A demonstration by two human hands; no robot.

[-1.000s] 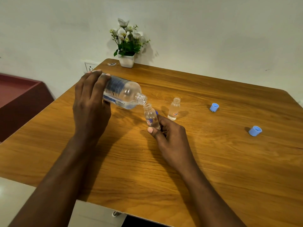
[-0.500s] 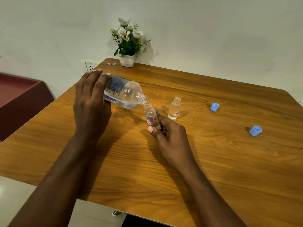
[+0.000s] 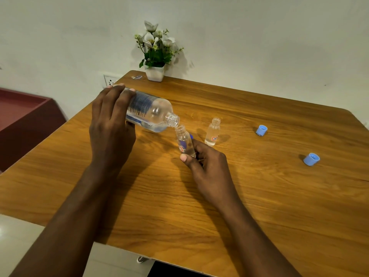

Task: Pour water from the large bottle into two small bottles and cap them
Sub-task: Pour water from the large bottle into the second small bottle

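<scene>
My left hand grips the large clear bottle from above and holds it nearly on its side. Its open mouth sits just over the neck of a small clear bottle. My right hand holds that small bottle tilted toward the large one, thumb on its lower part. A second small bottle stands upright and uncapped just to the right, with a little water at its bottom. Two blue caps lie on the table to the right, one farther back and one nearer.
The wooden table stands against a white wall. A white pot of flowers sits at its far edge, with a small sticker-like item beside it. A dark red cabinet stands to the left, below a wall socket.
Almost nothing has moved. Both hands keep the same hold, with the large bottle's mouth over the small bottle's neck.
</scene>
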